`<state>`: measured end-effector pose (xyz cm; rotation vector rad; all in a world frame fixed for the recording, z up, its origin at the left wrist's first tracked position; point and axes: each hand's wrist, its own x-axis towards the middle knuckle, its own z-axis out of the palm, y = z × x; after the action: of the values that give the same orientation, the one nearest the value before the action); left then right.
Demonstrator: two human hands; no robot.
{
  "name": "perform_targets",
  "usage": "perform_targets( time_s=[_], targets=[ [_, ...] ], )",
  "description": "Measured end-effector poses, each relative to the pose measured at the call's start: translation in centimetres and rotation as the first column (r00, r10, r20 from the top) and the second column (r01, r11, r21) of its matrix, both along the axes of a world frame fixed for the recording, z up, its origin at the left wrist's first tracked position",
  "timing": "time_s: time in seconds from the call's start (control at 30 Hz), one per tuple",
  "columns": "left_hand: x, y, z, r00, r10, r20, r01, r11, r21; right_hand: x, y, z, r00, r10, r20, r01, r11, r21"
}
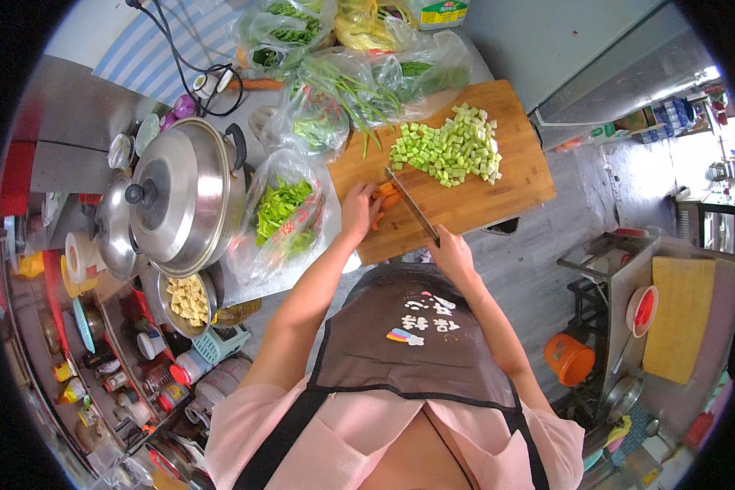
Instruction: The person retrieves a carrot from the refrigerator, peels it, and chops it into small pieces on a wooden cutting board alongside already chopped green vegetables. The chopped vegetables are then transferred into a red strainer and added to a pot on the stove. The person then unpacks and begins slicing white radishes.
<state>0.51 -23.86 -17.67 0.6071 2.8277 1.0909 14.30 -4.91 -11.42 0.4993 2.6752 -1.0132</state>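
My right hand [451,252] is closed around the handle of a kitchen knife [411,203], whose blade slants up and left across a wooden cutting board [465,211]. Under the fingers of my left hand [359,211] lie orange carrot pieces [390,195], pressed to the board just left of the blade. Part of the carrot is covered by those fingers. Farther back on the board is a heap of pale green diced vegetable [450,147]. Long green stalks [367,98] hang over the board's far left edge from a plastic bag.
A plastic bag of leafy greens [285,211] lies left of my left arm, beside a large lidded steel pot [180,196]. Tan cubes fill a metal bowl [204,303] below it. More bagged vegetables [416,73] crowd the back. On the right floor stands an orange bucket [568,359].
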Motion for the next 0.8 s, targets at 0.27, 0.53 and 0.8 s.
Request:
perform_targets(
  time_s=[0.27,0.53,0.8],
  targets=[
    [-1.0,-0.2,-3.0,0.962,0.226,0.156,-0.242,0.966,0.091,-0.2,0.3,-0.4,1.0,-0.003,0.003,0.003,1.0,0.016],
    [-1.0,0.1,-1.2,0.982,0.098,0.163,-0.097,0.995,-0.016,0.0,0.4,-0.6,1.0,-0.008,-0.02,0.008,1.0,0.01],
    [-0.5,-0.5,0.0,0.994,-0.026,0.102,0.032,0.998,-0.058,-0.5,0.3,0.0,0.999,0.023,-0.044,-0.021,0.999,0.038]
  ],
)
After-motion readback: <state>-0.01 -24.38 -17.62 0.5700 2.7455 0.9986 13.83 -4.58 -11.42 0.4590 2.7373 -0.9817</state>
